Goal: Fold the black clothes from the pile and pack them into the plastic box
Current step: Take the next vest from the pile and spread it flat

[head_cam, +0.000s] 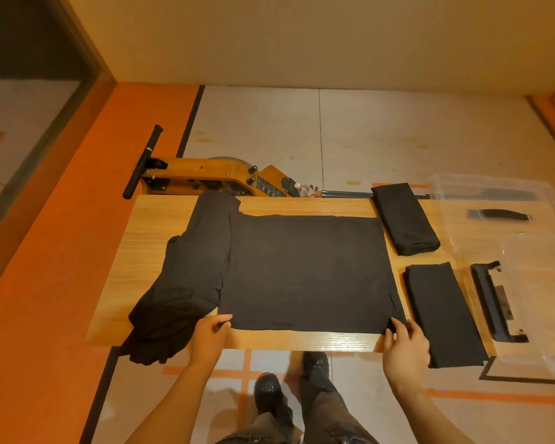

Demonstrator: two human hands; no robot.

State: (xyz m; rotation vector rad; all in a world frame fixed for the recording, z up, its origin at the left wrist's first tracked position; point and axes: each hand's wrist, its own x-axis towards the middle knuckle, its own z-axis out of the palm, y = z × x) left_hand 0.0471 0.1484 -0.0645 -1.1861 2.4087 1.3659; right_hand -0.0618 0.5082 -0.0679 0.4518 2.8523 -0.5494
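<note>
A black garment (305, 270) lies spread flat as a wide rectangle on the wooden table (154, 225). My left hand (210, 336) pinches its near left corner; my right hand (404, 346) holds its near right corner. A heap of unfolded black clothes (186, 283) lies at the left, partly under the flat garment and hanging over the table's front edge. Two folded black bundles sit at the right, one farther back (402, 217) and one nearer (442, 315). The clear plastic box (494, 187) stands at the far right corner.
A clear lid with a black latch (494, 302) lies at the table's right end. A wooden exercise machine with a black handle (205, 177) stands behind the table, a small bottle (305, 190) on it. My shoes (289, 382) are below the front edge.
</note>
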